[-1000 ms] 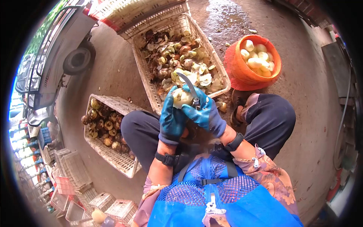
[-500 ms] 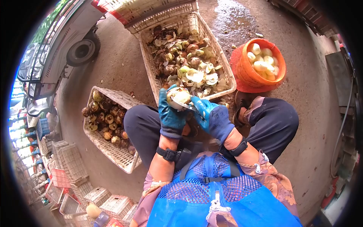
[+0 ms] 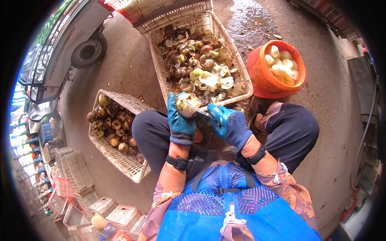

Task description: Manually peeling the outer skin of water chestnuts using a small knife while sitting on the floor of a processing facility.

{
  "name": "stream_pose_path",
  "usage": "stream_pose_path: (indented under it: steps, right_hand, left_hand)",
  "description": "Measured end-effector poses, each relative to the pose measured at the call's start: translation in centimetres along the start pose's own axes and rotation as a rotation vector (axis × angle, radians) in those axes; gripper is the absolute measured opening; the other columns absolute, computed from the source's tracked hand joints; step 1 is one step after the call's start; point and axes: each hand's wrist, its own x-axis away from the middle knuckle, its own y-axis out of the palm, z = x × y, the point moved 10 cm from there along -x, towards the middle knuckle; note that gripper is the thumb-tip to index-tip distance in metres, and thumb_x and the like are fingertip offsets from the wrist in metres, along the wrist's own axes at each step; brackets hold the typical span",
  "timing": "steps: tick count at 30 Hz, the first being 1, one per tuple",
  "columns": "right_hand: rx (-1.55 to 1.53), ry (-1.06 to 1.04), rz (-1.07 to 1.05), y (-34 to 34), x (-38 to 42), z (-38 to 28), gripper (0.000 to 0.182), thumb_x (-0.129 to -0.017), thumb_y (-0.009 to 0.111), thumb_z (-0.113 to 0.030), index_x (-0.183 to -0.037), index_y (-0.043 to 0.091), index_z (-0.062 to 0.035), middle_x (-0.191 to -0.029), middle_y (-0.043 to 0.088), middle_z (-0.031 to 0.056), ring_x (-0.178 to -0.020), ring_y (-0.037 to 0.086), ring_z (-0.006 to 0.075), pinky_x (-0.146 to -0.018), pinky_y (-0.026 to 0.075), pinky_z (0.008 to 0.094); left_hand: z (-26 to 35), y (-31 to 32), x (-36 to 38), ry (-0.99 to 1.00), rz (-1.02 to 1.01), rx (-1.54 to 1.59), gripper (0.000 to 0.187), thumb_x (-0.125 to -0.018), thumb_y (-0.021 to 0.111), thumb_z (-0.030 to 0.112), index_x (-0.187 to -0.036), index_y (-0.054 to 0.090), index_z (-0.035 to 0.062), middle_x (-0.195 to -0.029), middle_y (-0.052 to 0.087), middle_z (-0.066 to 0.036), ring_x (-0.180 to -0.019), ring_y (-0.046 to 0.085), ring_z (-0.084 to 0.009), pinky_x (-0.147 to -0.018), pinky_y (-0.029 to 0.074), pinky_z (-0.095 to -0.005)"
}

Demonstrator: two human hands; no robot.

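Observation:
In a blue-green glove, my left hand (image 3: 180, 124) is closed around a partly peeled, whitish onion-like bulb (image 3: 187, 105) with brown patches. My right hand (image 3: 227, 123), gloved too, grips a knife (image 3: 202, 112) whose blade points left and touches the bulb. Just beyond both hands is a crate (image 3: 245, 94) filled with peelings and brown scraps. To the right, an orange bucket (image 3: 257, 74) holds several peeled white bulbs (image 3: 288, 63). Left of my knee, a tilted crate (image 3: 116, 161) contains several unpeeled brown bulbs (image 3: 116, 124).
At the upper left stands a vehicle with a wheel (image 3: 89, 51). Stacked crates (image 3: 75, 166) fill the lower left. Another crate (image 3: 161, 14) adjoins the peelings crate at the top. Wet floor (image 3: 250, 22) lies above the bucket.
My right hand and the knife have moved slightly right, away from my left hand. The bulb has turned a little, showing more of its side. The whole view has shifted slightly.

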Motion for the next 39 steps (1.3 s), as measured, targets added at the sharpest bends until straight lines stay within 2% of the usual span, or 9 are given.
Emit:
stream_pose_path:
  steps: [4, 7, 10, 16, 22, 28, 35, 37, 39]
  right_hand:
    - [0.011, 0.005, -0.053, 0.3, 0.0, 0.3, 0.043, -0.083, 0.063, -0.025, -0.123, 0.056, -0.0103, -0.094, 0.066, 0.0120, -0.076, 0.067, 0.0287, -0.060, 0.051, 0.0395]
    - [0.024, -0.049, -0.029, 0.9, 0.2, 0.5, 0.044, -0.084, 0.062, -0.025, -0.124, 0.056, -0.0096, -0.095, 0.066, 0.0120, -0.077, 0.068, 0.0286, -0.061, 0.052, 0.0393]
    - [0.026, -0.062, -0.047, 1.1, 0.1, 0.6, 0.039, -0.084, 0.061, -0.025, -0.120, 0.057, -0.0099, -0.094, 0.066, 0.0121, -0.077, 0.068, 0.0289, -0.060, 0.052, 0.0395]
    - [0.026, -0.004, -0.198, 2.1, -0.1, 0.6, 0.029, -0.084, 0.060, -0.024, -0.109, 0.056, -0.0106, -0.090, 0.067, 0.0107, -0.075, 0.067, 0.0304, -0.057, 0.051, 0.0411]
    - [0.071, 0.000, -0.120, 1.1, -0.6, -0.5, 0.028, -0.085, 0.059, -0.024, -0.110, 0.056, -0.0120, -0.085, 0.065, 0.0090, -0.071, 0.068, 0.0287, -0.054, 0.050, 0.0412]
    - [0.315, 0.110, -0.158, 2.1, -0.9, -0.3, 0.028, -0.087, 0.055, -0.024, -0.113, 0.056, -0.0135, -0.082, 0.066, 0.0063, -0.071, 0.068, 0.0236, -0.050, 0.049, 0.0412]
    - [0.257, 0.355, -0.360, 2.8, -1.9, -0.3, 0.020, -0.088, 0.053, -0.019, -0.107, 0.054, -0.0110, -0.086, 0.068, 0.0109, -0.078, 0.071, 0.0287, -0.060, 0.055, 0.0463]
    - [0.204, 0.309, -0.278, 2.8, -2.4, 0.1, 0.021, -0.087, 0.054, -0.017, -0.107, 0.054, -0.0107, -0.087, 0.068, 0.0118, -0.078, 0.071, 0.0302, -0.060, 0.055, 0.0459]
    - [0.153, 0.293, -0.260, 2.3, -2.9, 0.6, 0.020, -0.087, 0.054, -0.015, -0.107, 0.054, -0.0106, -0.089, 0.069, 0.0126, -0.079, 0.070, 0.0327, -0.061, 0.055, 0.0455]
  left_hand:
    - [0.0, 0.5, -0.1, -0.043, -0.083, -0.039, 0.038, -0.096, 0.055, 0.045, -0.108, 0.062, 0.0092, -0.095, 0.068, -0.008, -0.083, 0.067, -0.0221, -0.069, 0.056, -0.0350]
    - [-0.3, 0.4, 0.2, -0.035, 0.025, -0.014, 0.038, -0.096, 0.055, 0.046, -0.106, 0.062, 0.0097, -0.093, 0.068, -0.008, -0.079, 0.067, -0.0216, -0.065, 0.056, -0.0341]
    - [-0.4, 0.1, 0.2, -0.062, 0.066, 0.014, 0.051, -0.092, 0.055, 0.054, -0.104, 0.063, 0.0051, -0.089, 0.067, -0.012, -0.077, 0.066, -0.0279, -0.068, 0.058, -0.0401]
    - [-0.4, 0.1, 0.2, -0.071, 0.035, 0.003, 0.046, -0.092, 0.057, 0.049, -0.105, 0.062, 0.0049, -0.092, 0.067, -0.013, -0.083, 0.066, -0.0270, -0.072, 0.058, -0.0407]
    - [-0.1, 0.2, 0.0, -0.001, -0.040, -0.069, 0.045, -0.093, 0.057, 0.047, -0.105, 0.063, 0.0052, -0.093, 0.068, -0.011, -0.084, 0.066, -0.0256, -0.072, 0.057, -0.0383]
    - [0.7, -0.1, 0.3, 0.131, 0.049, -0.139, 0.044, -0.094, 0.056, 0.048, -0.103, 0.063, 0.0048, -0.094, 0.068, -0.009, -0.082, 0.066, -0.0212, -0.071, 0.056, -0.0343]
    - [2.1, -1.3, -0.2, 0.351, 0.096, -0.351, 0.036, -0.096, 0.056, 0.041, -0.105, 0.062, 0.0061, -0.094, 0.067, -0.006, -0.080, 0.066, -0.0179, -0.073, 0.055, -0.0311]
    - [2.4, -0.2, 0.7, 0.422, 0.079, -0.419, 0.028, -0.098, 0.055, 0.033, -0.106, 0.061, 0.0067, -0.097, 0.065, -0.005, -0.085, 0.065, -0.0171, -0.077, 0.055, -0.0307]
    - [1.1, 1.3, 1.3, 0.219, 0.020, -0.201, 0.027, -0.099, 0.055, 0.030, -0.107, 0.061, 0.0057, -0.098, 0.065, -0.006, -0.087, 0.065, -0.0168, -0.080, 0.055, -0.0295]
